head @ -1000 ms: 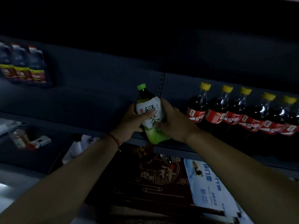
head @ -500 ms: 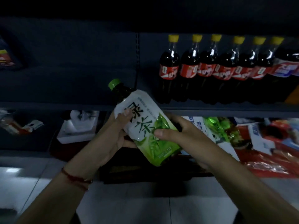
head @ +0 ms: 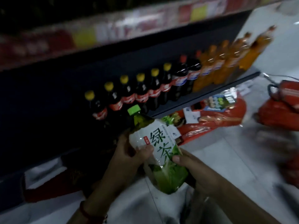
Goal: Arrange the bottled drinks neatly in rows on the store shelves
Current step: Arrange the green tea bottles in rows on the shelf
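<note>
Pulled the green-capped plastic green-tea bottle [head: 159, 151] back off the shelf vs a sec ago; it's tilted in front of me, unplaced. My left hand [head: 127, 156] and right hand [head: 192, 168] both wrap it. Dark shelf board [head: 208, 96] holds a packed row of yellow-capped cola bottles [head: 127, 92]; open room looks left of them.

I am looking into a shop. A long dark shelf [head: 202, 101] holds a neat row of drink bottles: dark cola bottles [head: 127, 94] with yellow caps, then orange drink bottles [head: 226, 62] toward the shelf's right end. Along the front edge of the shelf above runs a strip of blurry colored price tags [head: 113, 29]. Red snack bags [head: 215, 118] lie under the shelf.
</note>
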The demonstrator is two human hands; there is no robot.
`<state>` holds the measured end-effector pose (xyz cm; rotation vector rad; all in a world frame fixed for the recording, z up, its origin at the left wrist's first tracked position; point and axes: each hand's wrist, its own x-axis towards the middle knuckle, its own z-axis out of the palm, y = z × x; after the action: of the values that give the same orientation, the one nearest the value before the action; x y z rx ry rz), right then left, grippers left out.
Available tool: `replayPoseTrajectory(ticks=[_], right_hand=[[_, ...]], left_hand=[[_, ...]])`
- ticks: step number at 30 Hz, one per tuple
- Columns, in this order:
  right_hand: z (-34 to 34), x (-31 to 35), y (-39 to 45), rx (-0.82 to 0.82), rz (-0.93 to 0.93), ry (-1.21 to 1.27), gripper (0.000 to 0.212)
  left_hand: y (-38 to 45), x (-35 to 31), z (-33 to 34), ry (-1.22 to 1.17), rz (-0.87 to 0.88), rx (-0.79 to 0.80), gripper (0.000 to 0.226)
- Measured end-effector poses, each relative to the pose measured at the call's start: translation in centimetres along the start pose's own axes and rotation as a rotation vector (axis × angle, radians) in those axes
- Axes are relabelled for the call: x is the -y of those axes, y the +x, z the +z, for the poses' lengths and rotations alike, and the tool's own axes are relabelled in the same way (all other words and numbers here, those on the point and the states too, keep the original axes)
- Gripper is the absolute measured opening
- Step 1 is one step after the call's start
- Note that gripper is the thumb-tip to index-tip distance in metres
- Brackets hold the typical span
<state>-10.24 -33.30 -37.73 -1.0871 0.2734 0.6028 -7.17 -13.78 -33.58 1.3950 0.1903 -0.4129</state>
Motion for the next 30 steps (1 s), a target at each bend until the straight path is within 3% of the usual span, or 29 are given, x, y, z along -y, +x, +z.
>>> replayPoseTrajectory(ticks=[3,7,16,22,30], right_hand=[[1.2,5.5,-6.0,-0.068,-0.018,-0.069,0.073],[2.0,10.7,-12.8,-0.178,-0.065,-0.117,0.051],[-4.6,17.0,-24.3,-0.472,-0.303,0.042,0.055],[-11.9,22.3,-30.9,-0.525,-0.384,0.039,0.058],[-19.1,30.4,-32.6,-0.511,-0.446,-0.098,0.049]], left_hand=[[-1.6,-5.9,4.2,0.075,-0.077,0.086,0.061],[-3.6,-12.0,8.8,0.197,-0.08,0.251,0.043],[-3.3,-19.0,25.7,0.448,-0.022,0.65,0.054],[-3.2,-21.6,38.3,0.506,0.059,0.738,0.05],[0.3,-25.3,46.7,0.49,0.201,0.751,0.051]])
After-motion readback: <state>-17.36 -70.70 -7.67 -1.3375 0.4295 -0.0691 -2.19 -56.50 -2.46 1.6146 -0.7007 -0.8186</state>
